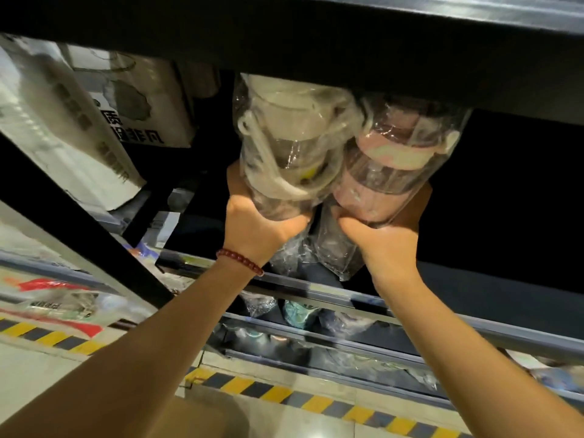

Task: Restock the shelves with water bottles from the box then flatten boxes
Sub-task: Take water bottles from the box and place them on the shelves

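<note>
Gripping the white bottle (289,153) in the left hand (259,226) and the pink bottle (395,159) in the right hand (385,245), both should slide level into the dark shelf (505,197), bases first, wrappers clear.

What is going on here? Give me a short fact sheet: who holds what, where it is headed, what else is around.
left hand: left hand, red bead bracelet on its wrist, grips a cream-lidded clear bottle in a plastic bag
right hand: right hand grips a pink-lidded clear bottle in a plastic bag
bottles: side by side, touching, tops under the black shelf board
lower shelves: more bagged bottles
left side: white printed carton
floor: yellow-black striped tape
</note>
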